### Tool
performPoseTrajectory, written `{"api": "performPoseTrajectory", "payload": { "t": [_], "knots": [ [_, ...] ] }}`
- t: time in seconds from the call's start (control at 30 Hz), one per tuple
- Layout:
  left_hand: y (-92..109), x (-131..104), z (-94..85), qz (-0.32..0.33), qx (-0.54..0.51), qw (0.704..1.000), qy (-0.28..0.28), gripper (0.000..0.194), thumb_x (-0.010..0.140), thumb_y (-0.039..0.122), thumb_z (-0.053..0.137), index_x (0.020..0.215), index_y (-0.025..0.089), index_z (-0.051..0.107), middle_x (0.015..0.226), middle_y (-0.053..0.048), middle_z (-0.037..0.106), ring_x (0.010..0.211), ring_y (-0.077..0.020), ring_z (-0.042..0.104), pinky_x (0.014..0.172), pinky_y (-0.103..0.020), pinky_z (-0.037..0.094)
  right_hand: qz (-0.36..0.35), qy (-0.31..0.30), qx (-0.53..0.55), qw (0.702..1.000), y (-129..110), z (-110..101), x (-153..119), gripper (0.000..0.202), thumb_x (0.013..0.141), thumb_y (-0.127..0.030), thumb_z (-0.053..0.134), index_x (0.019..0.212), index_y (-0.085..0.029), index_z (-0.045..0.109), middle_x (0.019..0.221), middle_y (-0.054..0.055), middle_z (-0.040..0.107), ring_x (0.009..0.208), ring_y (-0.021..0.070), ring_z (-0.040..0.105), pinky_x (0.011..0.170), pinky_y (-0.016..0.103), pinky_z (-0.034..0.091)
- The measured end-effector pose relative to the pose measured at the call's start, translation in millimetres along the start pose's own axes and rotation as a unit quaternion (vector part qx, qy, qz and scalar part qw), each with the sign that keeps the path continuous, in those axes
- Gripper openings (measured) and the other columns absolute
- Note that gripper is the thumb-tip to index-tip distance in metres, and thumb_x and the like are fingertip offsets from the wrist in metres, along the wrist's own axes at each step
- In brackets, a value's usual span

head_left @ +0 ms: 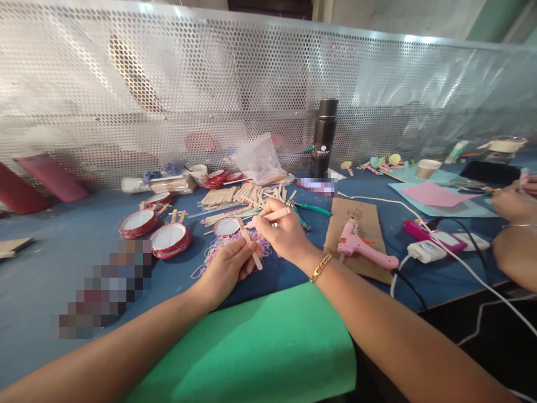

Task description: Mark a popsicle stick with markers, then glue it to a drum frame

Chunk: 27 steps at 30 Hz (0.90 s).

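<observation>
Aslant, stick under left thumb

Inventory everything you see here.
held stick: one, pale, left hand
pen-like tool: one, pinkish, right hand
stick pile: many, tan, beyond hands
drums: at least four, red and white, left and centre
loops: many, pink and purple, beneath hands
pliers: one, teal handles, centre
glue gun: one, pink, on cardboard
cardboard: one, brown, right
bottle: one, black, back
mesh panel: one, silvery, back
rolls: two, red and pink, left
green sheet: one, green, front
co-worker's hand: right edge
left hand: one, bare, centre
right hand: one, bare, centre
</observation>
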<state>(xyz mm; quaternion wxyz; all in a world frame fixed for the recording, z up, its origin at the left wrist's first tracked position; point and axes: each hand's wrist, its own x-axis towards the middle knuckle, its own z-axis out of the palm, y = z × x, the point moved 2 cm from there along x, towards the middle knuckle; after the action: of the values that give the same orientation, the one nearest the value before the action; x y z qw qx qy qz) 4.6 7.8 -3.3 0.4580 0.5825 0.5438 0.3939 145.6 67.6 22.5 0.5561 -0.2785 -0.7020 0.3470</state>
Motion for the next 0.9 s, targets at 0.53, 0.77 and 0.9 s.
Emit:
{"api": "performPoseTrajectory", "payload": {
  "t": [0.53,0.77,0.9],
  "knots": [
    [-1.2,0.4,0.0,-0.006,-0.007,1.0,-0.003,0.042,0.087,0.058,0.056,0.072,0.018,0.056,0.05,0.007,0.046,0.044,-0.0079,0.035,0.045,-0.022,0.024,0.011,0.011,0.007,1.0,0.4,0.1,-0.1,0.019,0.081,-0.023,0.059,0.067,-0.022,0.047,0.061,-0.005,0.051,0.057,0.0123,0.05,0.057,0.026,0.04],
    [-2.3,0.9,0.1,-0.009,-0.015,1.0,-0.003,0.044,0.086,0.059,0.056,0.072,0.018,0.056,0.051,0.007,0.046,0.044,-0.0071,0.034,0.044,-0.021,0.024,0.004,0.003,-0.007,1.0,1.7,0.8,-0.1,0.018,0.08,-0.022,0.06,0.067,-0.022,0.048,0.062,-0.004,0.052,0.058,0.0123,0.05,0.057,0.026,0.039],
    [-3.5,2.5,-0.5,-0.01,-0.011,1.0,-0.003,0.044,0.086,0.059,0.057,0.072,0.018,0.057,0.05,0.007,0.046,0.044,-0.007,0.034,0.044,-0.021,0.024,0.005,0.011,0.011,1.0,1.6,0.7,-0.1,0.019,0.08,-0.023,0.06,0.067,-0.022,0.046,0.061,-0.005,0.051,0.057,0.0117,0.049,0.056,0.025,0.039]
  ]
}}
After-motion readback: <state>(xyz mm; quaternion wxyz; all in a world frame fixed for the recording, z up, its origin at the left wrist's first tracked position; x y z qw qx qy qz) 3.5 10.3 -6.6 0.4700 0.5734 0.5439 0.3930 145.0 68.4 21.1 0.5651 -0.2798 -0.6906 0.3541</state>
